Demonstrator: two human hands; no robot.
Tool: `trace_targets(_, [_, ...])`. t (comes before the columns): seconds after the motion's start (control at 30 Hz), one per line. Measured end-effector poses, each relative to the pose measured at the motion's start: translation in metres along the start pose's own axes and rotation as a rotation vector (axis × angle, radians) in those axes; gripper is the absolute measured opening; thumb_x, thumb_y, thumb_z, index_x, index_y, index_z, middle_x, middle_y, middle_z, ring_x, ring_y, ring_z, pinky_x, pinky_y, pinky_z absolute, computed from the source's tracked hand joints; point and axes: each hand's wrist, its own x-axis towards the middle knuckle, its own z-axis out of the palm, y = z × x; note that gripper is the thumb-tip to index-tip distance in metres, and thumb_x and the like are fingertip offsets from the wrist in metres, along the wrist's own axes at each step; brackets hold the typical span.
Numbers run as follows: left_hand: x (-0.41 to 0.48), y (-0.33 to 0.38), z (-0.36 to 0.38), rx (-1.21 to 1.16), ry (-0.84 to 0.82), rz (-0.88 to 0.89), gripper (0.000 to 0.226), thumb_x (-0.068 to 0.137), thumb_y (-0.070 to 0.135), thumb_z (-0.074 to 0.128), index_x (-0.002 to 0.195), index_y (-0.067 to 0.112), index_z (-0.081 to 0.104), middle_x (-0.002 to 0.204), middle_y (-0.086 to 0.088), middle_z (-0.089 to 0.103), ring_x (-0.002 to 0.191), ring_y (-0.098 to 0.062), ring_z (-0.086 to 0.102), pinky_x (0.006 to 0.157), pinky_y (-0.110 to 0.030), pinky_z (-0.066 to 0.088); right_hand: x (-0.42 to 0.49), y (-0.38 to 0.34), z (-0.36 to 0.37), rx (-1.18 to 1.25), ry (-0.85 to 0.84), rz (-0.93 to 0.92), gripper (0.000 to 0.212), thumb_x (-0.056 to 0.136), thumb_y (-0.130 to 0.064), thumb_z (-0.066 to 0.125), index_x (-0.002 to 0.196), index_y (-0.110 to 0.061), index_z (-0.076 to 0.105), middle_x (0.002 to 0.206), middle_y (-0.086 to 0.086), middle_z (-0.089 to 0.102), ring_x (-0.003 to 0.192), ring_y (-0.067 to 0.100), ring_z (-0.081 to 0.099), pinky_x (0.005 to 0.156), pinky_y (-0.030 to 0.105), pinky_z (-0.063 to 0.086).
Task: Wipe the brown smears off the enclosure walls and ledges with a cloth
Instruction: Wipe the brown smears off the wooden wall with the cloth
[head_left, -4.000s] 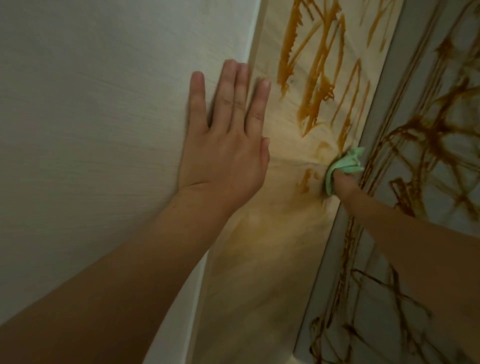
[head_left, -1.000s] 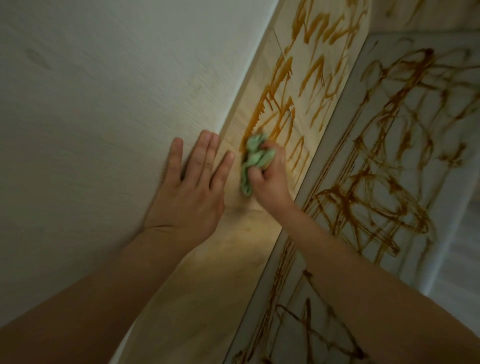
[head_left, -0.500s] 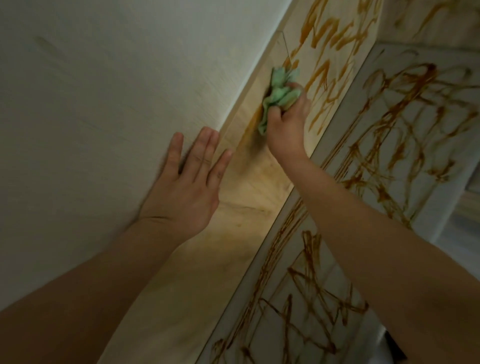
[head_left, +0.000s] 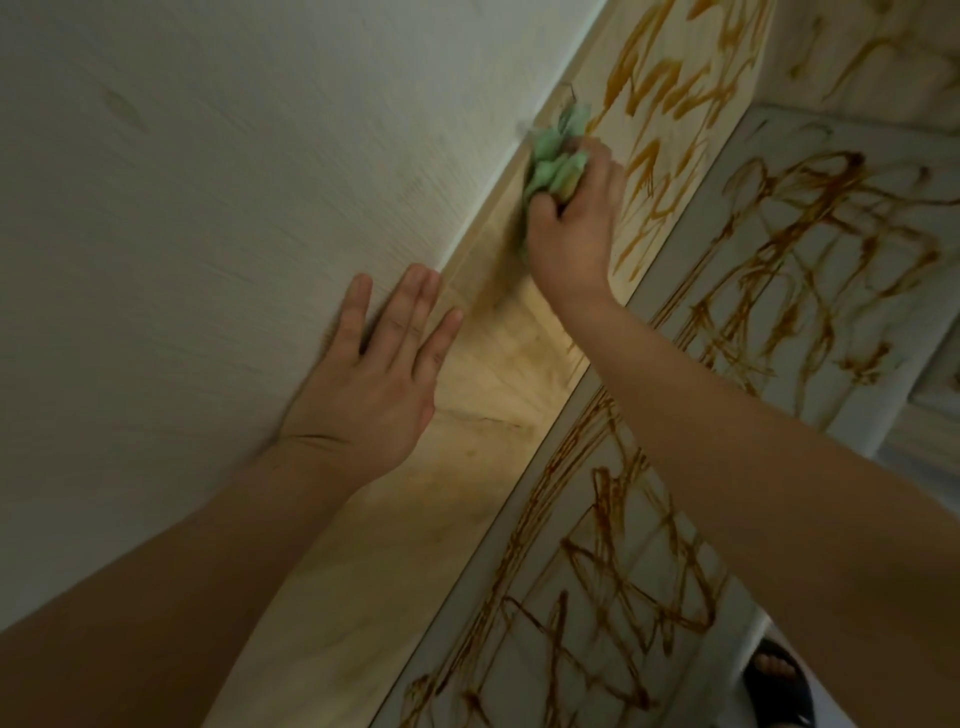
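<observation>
My right hand (head_left: 571, 223) grips a crumpled green cloth (head_left: 553, 161) and presses it against the light wooden wall panel (head_left: 467, 519), close to the panel's left edge. Brown smears (head_left: 670, 104) cover the upper part of that panel, above and right of the cloth. The lower part of the panel shows only faint yellowish traces. My left hand (head_left: 374, 379) lies flat with straight fingers on the white wall (head_left: 208, 208), beside the panel's edge. A pale ledge (head_left: 649, 571) to the right carries many dark brown streaks (head_left: 779, 291).
A foot in a dark sandal (head_left: 779, 680) stands on the floor at the bottom right. A smeared surface (head_left: 872, 52) meets the panel at the top right corner. My two forearms cross the lower half of the view.
Over the last second my right hand has carried the cloth up along the panel's left edge, away from my left hand. My left hand has stayed flat on the white wall.
</observation>
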Motion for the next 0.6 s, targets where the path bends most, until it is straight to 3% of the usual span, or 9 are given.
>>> trace_targets(0.07, [0.000,0.000,-0.001,0.014,-0.013,0.006,0.068,0.108,0.037,0.023,0.164,0.003,0.005,0.166,-0.034,-0.004,0.157,-0.045,-0.002,0.120,-0.070,-0.013,-0.031,0.001,-0.001,-0.057,-0.094,-0.146,0.047,0.081,-0.018,0.052,0.128,-0.013,0.057,0.127,0.011,0.045,0.121,0.030,0.046,0.104,0.050,0.045])
trace_targets(0.17, [0.000,0.000,-0.002,0.030,-0.012,0.013,0.067,0.108,0.037,0.020,0.164,0.003,0.004,0.166,-0.035,-0.005,0.157,-0.046,-0.003,0.120,-0.070,-0.013,-0.095,0.038,-0.014,-0.218,-0.470,-0.410,0.038,0.081,-0.018,0.060,0.117,-0.011,0.063,0.121,0.013,0.046,0.116,0.035,0.044,0.099,0.049,0.045])
trace_targets(0.23, [-0.001,-0.001,0.000,0.019,0.005,0.008,0.067,0.108,0.036,0.022,0.164,0.002,0.006,0.166,-0.035,-0.002,0.157,-0.046,-0.001,0.120,-0.070,-0.011,-0.094,0.067,-0.022,-0.345,-0.656,-0.338,0.042,0.074,-0.023,0.061,0.115,-0.016,0.062,0.120,0.008,0.043,0.114,0.034,0.044,0.096,0.053,0.049])
trace_targets(0.3, [-0.001,-0.001,0.000,0.007,0.004,0.008,0.067,0.108,0.035,0.023,0.163,0.002,0.005,0.166,-0.035,-0.001,0.157,-0.046,-0.001,0.120,-0.070,-0.012,-0.069,0.064,-0.024,-0.331,-0.567,-0.017,0.049,0.074,-0.026,0.057,0.122,-0.022,0.055,0.124,0.006,0.040,0.116,0.032,0.049,0.095,0.052,0.055])
trace_targets(0.37, [-0.001,-0.001,-0.001,0.013,-0.010,0.016,0.068,0.108,0.036,0.021,0.163,0.002,0.004,0.166,-0.035,-0.003,0.157,-0.046,-0.003,0.120,-0.070,-0.013,-0.038,0.042,-0.020,-0.182,-0.341,0.219,0.049,0.086,-0.021,0.058,0.134,-0.017,0.047,0.129,0.008,0.041,0.106,0.020,0.054,0.089,0.039,0.055])
trace_targets(0.47, [0.000,0.000,-0.001,0.024,-0.005,0.013,0.068,0.107,0.035,0.021,0.163,0.001,0.005,0.165,-0.036,-0.002,0.157,-0.047,-0.002,0.119,-0.070,-0.013,-0.018,-0.006,-0.010,-0.009,-0.095,0.112,0.043,0.092,-0.016,0.057,0.134,-0.016,0.047,0.130,0.005,0.043,0.100,0.000,0.049,0.084,0.016,0.045])
trace_targets(0.5, [0.000,-0.001,-0.002,0.025,-0.007,0.010,0.068,0.107,0.035,0.020,0.163,0.000,0.005,0.165,-0.036,-0.003,0.156,-0.048,-0.003,0.119,-0.070,-0.015,-0.026,-0.019,-0.008,0.024,-0.081,0.045,0.042,0.090,-0.017,0.057,0.131,-0.019,0.050,0.128,0.003,0.044,0.105,0.002,0.050,0.090,0.019,0.046])
trace_targets(0.6, [0.000,-0.002,-0.003,0.040,-0.030,0.003,0.068,0.106,0.035,0.018,0.163,0.001,0.001,0.165,-0.035,-0.007,0.156,-0.048,-0.007,0.117,-0.070,-0.020,-0.077,-0.008,-0.003,-0.009,-0.206,-0.052,0.041,0.085,-0.016,0.056,0.126,-0.019,0.053,0.126,0.005,0.045,0.118,0.020,0.049,0.108,0.043,0.045])
